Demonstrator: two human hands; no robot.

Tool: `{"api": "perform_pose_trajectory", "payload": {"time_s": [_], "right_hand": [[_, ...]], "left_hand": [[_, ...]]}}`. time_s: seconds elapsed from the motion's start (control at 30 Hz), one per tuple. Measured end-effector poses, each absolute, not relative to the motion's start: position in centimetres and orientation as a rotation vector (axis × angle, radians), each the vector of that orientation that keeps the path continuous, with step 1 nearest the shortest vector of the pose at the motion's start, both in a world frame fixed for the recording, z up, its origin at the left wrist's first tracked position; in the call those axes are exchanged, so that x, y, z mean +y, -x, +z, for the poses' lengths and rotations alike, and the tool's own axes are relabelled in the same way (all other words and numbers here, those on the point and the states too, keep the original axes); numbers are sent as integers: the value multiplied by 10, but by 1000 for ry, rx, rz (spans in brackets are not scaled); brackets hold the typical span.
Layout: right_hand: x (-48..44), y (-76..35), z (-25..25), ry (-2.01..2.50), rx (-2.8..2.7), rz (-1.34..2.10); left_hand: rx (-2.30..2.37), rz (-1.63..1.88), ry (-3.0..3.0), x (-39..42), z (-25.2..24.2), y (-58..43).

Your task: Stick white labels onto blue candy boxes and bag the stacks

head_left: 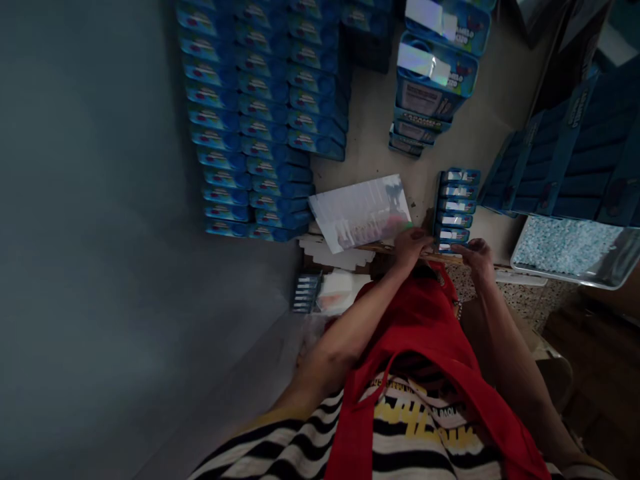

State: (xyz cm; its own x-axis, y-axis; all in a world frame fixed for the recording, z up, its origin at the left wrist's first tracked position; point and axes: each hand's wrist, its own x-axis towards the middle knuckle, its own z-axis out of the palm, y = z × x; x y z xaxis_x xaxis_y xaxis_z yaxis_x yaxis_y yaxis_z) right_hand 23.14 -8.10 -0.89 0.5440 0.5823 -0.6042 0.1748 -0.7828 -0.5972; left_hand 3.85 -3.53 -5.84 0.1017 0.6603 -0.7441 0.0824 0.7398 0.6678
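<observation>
Here, looking down past a red apron and a striped shirt, we see both hands at the near edge of a pale counter in the middle of the frame. The left hand rests at the lower right corner of a glossy sheet, which spreads away from it toward the upper left, its long axis running across the frame with a slight tilt. The fingers curl at that corner, but we cannot tell whether they pinch it or merely touch it. The right hand sits just below a small stack of blue packs. Its fingers are bent toward the stack's foot, though in this dim light we cannot tell if they grip anything. Of the two, the left hand is nearer the sheet and the right is nearer the stack. A wall of blue boxes fills the upper left. A tray of pale granules lies at centre right, below dark blue cartons.
</observation>
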Motion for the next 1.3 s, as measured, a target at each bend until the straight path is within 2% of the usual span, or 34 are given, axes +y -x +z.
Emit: {"api": "perform_pose_trajectory", "payload": {"time_s": [0.07, 0.13, 0.23, 0.33, 0.5, 0.63, 0.83, 1.03, 1.3], "right_hand": [[-81, -233, 3, 2354, -754, 1090], [-79, -226, 21, 2414, -1030, 809], [-58, -196, 37, 2263, -1441, 649], [-16, -153, 25, 1999, -1815, 742], [47, -104, -20, 1892, -2170, 727], [55, -98, -34, 1871, -2282, 703], [31, -104, -23, 1876, -2393, 707], [1, -103, -20, 1814, -2492, 703], [-11, -108, 2, 1822, -2402, 603]], "left_hand": [[1576, 540, -887, -6, -54, -12], [1743, 556, -1218, 34, -53, 22], [1779, 360, -1474, 90, -62, 62], [1642, 207, -1460, 118, -75, 75], [1550, 304, -1453, 107, -68, 73], [1543, 401, -1389, 99, -51, 73], [1490, 410, -1260, 96, -45, 68], [1570, 277, -1200, 79, -41, 68], [1682, 13, -1552, 81, -30, 62]]}}
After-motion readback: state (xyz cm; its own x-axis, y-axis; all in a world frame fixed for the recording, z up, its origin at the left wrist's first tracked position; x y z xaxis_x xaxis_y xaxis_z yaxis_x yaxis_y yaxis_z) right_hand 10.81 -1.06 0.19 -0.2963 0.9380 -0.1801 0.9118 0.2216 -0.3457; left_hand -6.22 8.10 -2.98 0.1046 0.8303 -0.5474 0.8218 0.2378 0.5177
